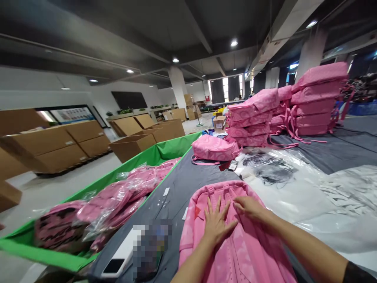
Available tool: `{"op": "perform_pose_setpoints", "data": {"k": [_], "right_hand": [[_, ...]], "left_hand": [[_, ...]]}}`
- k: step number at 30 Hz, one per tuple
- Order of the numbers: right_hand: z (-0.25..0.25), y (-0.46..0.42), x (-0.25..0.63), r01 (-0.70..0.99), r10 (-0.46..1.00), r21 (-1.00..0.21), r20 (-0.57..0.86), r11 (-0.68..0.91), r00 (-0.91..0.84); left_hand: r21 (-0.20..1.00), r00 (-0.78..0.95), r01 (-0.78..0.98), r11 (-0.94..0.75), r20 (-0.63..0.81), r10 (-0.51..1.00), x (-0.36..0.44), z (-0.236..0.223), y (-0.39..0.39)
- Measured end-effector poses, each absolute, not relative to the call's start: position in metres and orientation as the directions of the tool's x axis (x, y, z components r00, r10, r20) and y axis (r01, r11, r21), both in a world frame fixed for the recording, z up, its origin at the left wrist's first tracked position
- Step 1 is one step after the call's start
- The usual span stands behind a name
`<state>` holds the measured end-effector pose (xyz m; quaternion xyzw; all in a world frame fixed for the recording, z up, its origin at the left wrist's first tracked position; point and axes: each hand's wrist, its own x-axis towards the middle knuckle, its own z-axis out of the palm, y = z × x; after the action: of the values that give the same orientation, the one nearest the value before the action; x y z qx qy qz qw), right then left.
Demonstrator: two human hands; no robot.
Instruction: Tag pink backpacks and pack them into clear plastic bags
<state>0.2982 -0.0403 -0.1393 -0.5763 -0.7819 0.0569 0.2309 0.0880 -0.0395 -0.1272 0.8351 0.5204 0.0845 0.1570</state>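
Observation:
A pink backpack (232,243) lies flat on the grey table cover (188,177) right in front of me. My left hand (216,222) rests on it palm down with the fingers spread. My right hand (250,207) lies beside it on the bag's upper part, fingers bent and pressed against the fabric near the top edge; nothing is lifted. Another pink backpack (214,148) lies farther back on the table.
Stacks of pink backpacks (315,100) stand at the back right. Clear plastic bags (297,184) cover the table's right side. A green bin (165,151) on the left holds bagged pink backpacks (118,196). Cardboard boxes (55,147) line the floor. A phone (114,265) lies near the front edge.

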Motion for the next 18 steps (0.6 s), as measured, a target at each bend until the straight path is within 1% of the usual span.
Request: {"op": "perform_pose_setpoints", "data": {"k": [2,3,5,7,10,12,15,17,18], "right_hand": [[-0.124,-0.025,0.334,0.893,0.938,-0.365,0.315,0.263,-0.147],[-0.118,-0.017,0.357,0.909,0.942,-0.364,0.327,0.205,-0.082],[-0.11,-0.003,0.408,0.933,0.941,-0.356,0.329,0.049,0.076],[-0.108,0.006,0.46,0.931,0.923,-0.339,0.299,-0.134,0.242],[-0.117,0.008,0.526,0.866,0.854,-0.306,0.226,-0.395,0.469],[-0.126,0.008,0.559,0.81,0.801,-0.291,0.185,-0.51,0.57],[-0.139,0.011,0.593,0.76,0.76,-0.291,0.138,-0.582,0.635],[-0.142,0.013,0.605,0.762,0.773,-0.315,0.121,-0.566,0.623],[-0.142,0.013,0.609,0.777,0.79,-0.336,0.132,-0.532,0.598]], "left_hand": [[0.351,0.458,0.838,-0.418,-0.035,0.888,0.089,-0.141,-0.04],[0.348,0.457,0.839,-0.419,-0.032,0.889,0.088,-0.145,-0.041],[0.345,0.46,0.837,-0.424,-0.026,0.887,0.084,-0.151,-0.041],[0.346,0.466,0.833,-0.432,-0.019,0.884,0.08,-0.154,-0.039],[0.35,0.463,0.833,-0.429,-0.013,0.886,0.077,-0.158,-0.037],[0.358,0.457,0.835,-0.419,-0.024,0.889,0.076,-0.16,-0.039],[0.38,0.462,0.827,-0.415,-0.038,0.886,0.077,-0.158,-0.04],[0.387,0.457,0.827,-0.407,-0.042,0.888,0.078,-0.156,-0.04],[0.387,0.451,0.83,-0.401,-0.043,0.892,0.079,-0.154,-0.04]]}}
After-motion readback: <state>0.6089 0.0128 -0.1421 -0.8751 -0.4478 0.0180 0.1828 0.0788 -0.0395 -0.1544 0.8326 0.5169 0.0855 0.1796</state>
